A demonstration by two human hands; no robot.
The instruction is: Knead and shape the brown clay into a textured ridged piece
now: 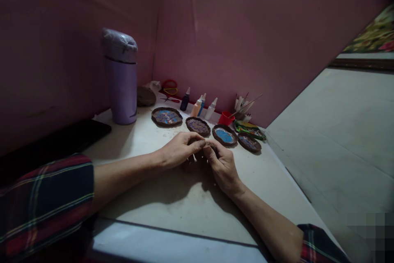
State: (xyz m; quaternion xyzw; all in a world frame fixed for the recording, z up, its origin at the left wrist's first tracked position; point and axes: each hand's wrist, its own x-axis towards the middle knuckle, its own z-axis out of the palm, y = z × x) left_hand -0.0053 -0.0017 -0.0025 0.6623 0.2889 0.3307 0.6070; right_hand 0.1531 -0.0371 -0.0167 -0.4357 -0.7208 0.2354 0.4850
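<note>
My left hand (180, 149) and my right hand (222, 164) meet fingertip to fingertip over the white table top (184, 197). Together they pinch a small dark piece (207, 143) that is mostly hidden by the fingers. Just beyond the hands lie several round brown clay dishes with painted centres: one blue-purple (166, 116), one speckled (198, 126), one bright blue (224, 135) and a smaller one (249, 142).
A tall lilac flask (122, 77) stands at the back left. Small paint bottles (198, 106), a red cup (226, 118), brushes (244, 103), red scissors (170, 99) and a brown lump (145, 96) line the pink wall. The table edge drops to a pale floor on the right.
</note>
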